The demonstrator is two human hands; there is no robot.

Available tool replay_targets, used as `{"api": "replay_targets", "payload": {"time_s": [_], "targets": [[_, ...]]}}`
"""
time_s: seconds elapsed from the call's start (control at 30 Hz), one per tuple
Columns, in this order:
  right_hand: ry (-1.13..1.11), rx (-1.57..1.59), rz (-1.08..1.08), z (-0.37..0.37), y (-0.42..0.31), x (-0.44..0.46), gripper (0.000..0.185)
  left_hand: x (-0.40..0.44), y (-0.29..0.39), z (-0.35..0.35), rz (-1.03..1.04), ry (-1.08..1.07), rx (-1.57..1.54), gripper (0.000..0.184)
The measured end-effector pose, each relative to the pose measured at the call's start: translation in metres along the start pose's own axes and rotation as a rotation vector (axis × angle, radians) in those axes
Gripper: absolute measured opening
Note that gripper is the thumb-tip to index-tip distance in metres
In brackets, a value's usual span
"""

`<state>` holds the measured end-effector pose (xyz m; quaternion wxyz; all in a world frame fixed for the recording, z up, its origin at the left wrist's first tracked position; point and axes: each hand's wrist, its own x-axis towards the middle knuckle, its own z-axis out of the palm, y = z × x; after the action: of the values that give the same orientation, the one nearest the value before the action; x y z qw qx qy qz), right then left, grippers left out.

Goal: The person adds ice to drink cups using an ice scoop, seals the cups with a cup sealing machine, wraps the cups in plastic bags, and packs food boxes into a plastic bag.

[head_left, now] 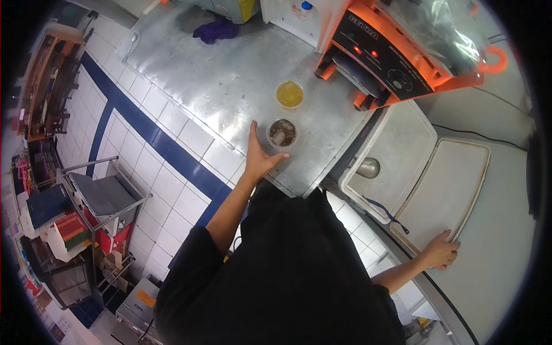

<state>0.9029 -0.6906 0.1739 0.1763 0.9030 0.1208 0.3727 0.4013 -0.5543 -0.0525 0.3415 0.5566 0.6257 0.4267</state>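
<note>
Two clear plastic cups stand on the metal table, one with a dark drink and ice (282,134), the other with a yellow drink (289,94) just behind it. My left hand (261,156) is open beside the dark drink, thumb and fingers spread around its near left side; whether it touches the cup I cannot tell. Far to the right, my right hand (441,253) is closed over the edge of a white rectangular lid (445,187), at its near right corner. A rounded metal cup or scoop (368,168) lies on the adjoining white panel (397,155).
An orange Getra sealing machine (374,52) with red lights stands at the back right of the metal table (190,75). A purple cloth (215,30) lies near the back. A dark strap (385,214) hangs by the white panel. Left on the tiled floor is a metal rack (106,195).
</note>
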Motion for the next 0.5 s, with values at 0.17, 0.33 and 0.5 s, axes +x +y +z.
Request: {"api": "replay_targets", "payload": {"time_s": [0.17, 0.33, 0.5], "targets": [[-0.609, 0.484, -0.16, -0.007, 0.011, 0.02, 0.071, 0.015, 0.042, -0.027, 0.065, -0.096, 0.178, 0.131], [-0.466, 0.669, -0.639, -0.053, -0.085, -0.087, 0.085, 0.044, 0.07, -0.018, 0.226, -0.3, 0.477, 0.122], [-0.407, 0.511, -0.64, -0.069, -0.172, -0.191, 0.096, 0.049, 0.074, -0.019, 0.268, -0.35, 0.591, 0.116]]}}
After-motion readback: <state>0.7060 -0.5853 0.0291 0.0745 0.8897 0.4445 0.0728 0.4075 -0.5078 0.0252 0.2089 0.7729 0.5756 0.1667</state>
